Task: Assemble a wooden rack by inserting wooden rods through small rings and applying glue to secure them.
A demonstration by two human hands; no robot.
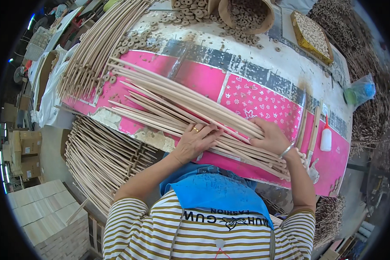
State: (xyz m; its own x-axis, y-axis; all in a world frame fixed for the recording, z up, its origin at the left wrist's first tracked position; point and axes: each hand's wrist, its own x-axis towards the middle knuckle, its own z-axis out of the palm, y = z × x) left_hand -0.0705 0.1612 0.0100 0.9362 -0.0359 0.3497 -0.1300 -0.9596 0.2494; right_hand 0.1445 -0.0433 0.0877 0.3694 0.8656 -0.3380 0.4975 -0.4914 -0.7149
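Observation:
A loose bundle of long thin wooden sticks lies across the pink-covered table, fanning out toward the left. My left hand, with a ring on one finger, rests flat on the near sticks with fingers spread. My right hand, with a bracelet at the wrist, presses down on the bundle near its right end, fingers laid over the sticks. Neither hand is closed around a stick.
A second pile of bent sticks lies at the table's far left, small wooden rings and a bag of them at the back. A glue bottle stands at right. More stick bundles sit below the table, wooden boards at lower left.

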